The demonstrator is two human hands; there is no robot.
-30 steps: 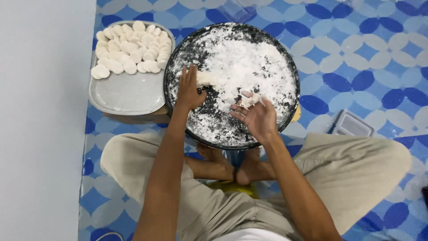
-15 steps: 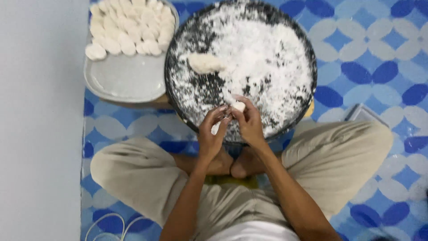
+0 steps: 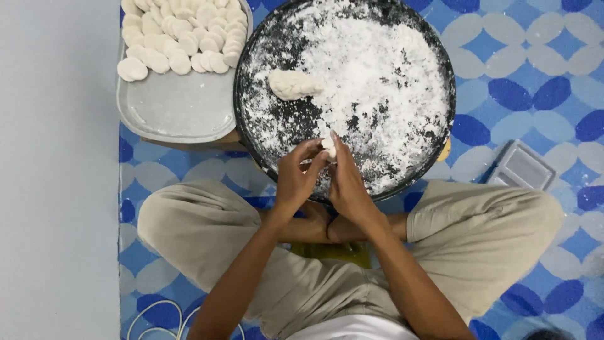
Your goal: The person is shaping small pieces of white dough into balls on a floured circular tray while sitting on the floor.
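I sit cross-legged over a round black tray (image 3: 251,69) dusted with white flour. My left hand (image 3: 296,179) and my right hand (image 3: 346,179) meet at the tray's near edge, both pinching a small piece of white dough (image 3: 328,146) between the fingertips. A larger lump of dough (image 3: 294,84) lies on the flour at the tray's left side. To the left stands a grey rectangular tray (image 3: 179,110) with several flattened dough discs (image 3: 179,38) stacked along its far end.
A blue and white patterned mat (image 3: 535,82) covers the floor. A small clear plastic container (image 3: 521,167) lies right of the black tray. A white cord (image 3: 154,318) coils at the lower left. Pale bare floor (image 3: 56,189) runs along the left.
My hands left the flour, came together at the near edge of the tray and took a small dough piece between them. The camera has tilted closer.
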